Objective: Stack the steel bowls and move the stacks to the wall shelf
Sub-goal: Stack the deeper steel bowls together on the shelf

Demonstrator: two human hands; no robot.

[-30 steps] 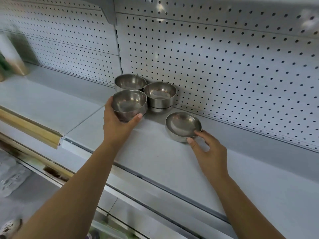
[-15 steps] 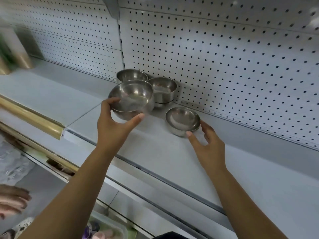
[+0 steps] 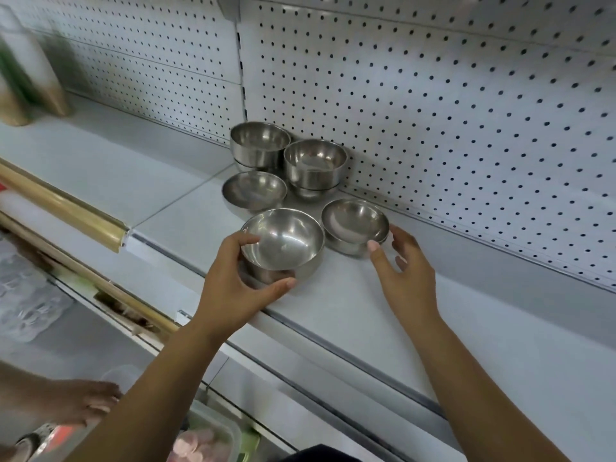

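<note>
On the white wall shelf, backed by a pegboard panel: five lots of steel bowls, clustered near the panel's seam.

Arms: both reach up from below, forearms bare, elbows cut off by the lower edge.

Left hand: fingers curled over the far left rim and thumb stretched along the near wall of the front bowl, gripping it. The bowl is tilted slightly toward the camera. Whether its base touches the shelf cannot be told.

Right hand: fingers spread and fairly straight, thumb tip touching the near rim of the right bowl, forefinger just beside its right wall.

Back-left stack and back-right stack: each a bowl nested in another, upright, close against the panel.

Single bowl: upright, just in front of the back-left stack.

Hard to make out:
- a second rim under the right bowl, perhaps a nested one
- blurred bottles at far left
- gold rail along the shelf edge, its left end cut off
- another person's hand and a plastic box below, both partly cut off
</note>
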